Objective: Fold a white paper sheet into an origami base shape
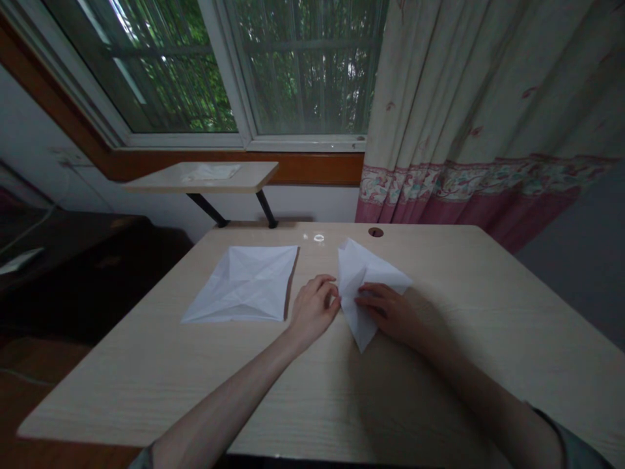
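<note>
A white sheet of paper (381, 266), folded into a pointed shape with a corner toward me, lies between my hands on the desk. At its left edge my left hand (315, 306) is closed, with thumb and forefinger pinched on the paper's side. My right hand (390, 312) reaches over the paper from the right; its fingers are closed on a folded flap near the middle. Part of the paper's right side is hidden under that hand. Left of my left hand, a second white sheet (249, 283) lies flat, with crossing creases.
The pale wooden desk (283, 404) has a round cable hole (375, 232) at the back. A raised shelf (161, 182) on black legs stands at the back left, bearing another white paper (212, 172). Behind are a window (303, 71) and a long curtain (454, 98).
</note>
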### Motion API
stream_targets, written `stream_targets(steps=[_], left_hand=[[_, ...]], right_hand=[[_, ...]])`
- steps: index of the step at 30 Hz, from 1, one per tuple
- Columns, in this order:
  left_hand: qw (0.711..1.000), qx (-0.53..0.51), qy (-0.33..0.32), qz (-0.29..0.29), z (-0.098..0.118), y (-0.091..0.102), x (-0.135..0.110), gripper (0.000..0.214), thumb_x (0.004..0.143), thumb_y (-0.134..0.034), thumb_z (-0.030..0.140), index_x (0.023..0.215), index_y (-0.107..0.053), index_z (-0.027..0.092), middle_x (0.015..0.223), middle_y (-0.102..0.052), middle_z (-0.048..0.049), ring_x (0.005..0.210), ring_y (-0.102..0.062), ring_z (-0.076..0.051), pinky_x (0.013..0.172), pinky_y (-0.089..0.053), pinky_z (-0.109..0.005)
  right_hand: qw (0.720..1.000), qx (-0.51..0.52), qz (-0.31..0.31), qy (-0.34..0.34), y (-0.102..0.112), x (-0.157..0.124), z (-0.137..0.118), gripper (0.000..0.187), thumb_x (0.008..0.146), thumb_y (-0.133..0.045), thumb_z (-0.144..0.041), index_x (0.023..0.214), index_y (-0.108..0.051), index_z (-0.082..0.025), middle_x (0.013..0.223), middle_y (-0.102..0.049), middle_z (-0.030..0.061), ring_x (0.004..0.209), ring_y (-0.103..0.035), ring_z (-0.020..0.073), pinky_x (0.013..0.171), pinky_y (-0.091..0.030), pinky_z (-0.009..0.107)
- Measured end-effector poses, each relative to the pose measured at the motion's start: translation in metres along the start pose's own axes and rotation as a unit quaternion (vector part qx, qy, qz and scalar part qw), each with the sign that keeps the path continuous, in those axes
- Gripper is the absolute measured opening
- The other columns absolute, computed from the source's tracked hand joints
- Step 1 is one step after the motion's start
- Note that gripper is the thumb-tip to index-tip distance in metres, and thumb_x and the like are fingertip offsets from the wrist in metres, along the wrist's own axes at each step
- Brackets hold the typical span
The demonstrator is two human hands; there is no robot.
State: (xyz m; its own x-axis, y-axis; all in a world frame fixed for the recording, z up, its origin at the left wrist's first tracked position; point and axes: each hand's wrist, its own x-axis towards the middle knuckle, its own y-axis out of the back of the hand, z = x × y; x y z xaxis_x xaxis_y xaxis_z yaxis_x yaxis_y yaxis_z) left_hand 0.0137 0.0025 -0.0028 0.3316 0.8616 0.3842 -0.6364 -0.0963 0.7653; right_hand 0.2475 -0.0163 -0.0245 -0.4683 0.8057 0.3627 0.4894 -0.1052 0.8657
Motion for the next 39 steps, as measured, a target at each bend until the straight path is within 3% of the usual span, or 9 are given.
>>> stream_targets(steps=[12, 39], left_hand=[[0.997, 0.062, 0.035, 0.010, -0.0023, 0.0006, 0.0003, 0.008, 0.085, -0.070, 0.021, 0.084, -0.063, 0.023, 0.116, -0.065, -0.0025, 0.107, -0.060, -0.024, 0.094, -0.046, -0.039], [0.999, -0.001, 0.027, -0.035, -0.0015, 0.0062, 0.0038, 0.015, 0.077, -0.079, 0.020, 0.080, -0.065, 0.023, 0.112, -0.066, -0.0012, 0.109, -0.058, -0.025, 0.093, -0.043, -0.041]], right_hand=[[1.000, -0.011, -0.024, 0.003, 0.0015, 0.0005, -0.0035, 0.040, 0.091, -0.048, -0.011, 0.123, -0.069, -0.024, 0.131, -0.066, 0.0089, 0.122, -0.059, 0.0240, 0.104, -0.049, 0.046], [1.000, 0.008, -0.013, 0.012, 0.0010, 0.0012, -0.0008, 0.040, 0.089, -0.050, -0.009, 0.121, -0.069, -0.025, 0.126, -0.068, 0.0085, 0.119, -0.060, 0.0248, 0.103, -0.049, 0.047]])
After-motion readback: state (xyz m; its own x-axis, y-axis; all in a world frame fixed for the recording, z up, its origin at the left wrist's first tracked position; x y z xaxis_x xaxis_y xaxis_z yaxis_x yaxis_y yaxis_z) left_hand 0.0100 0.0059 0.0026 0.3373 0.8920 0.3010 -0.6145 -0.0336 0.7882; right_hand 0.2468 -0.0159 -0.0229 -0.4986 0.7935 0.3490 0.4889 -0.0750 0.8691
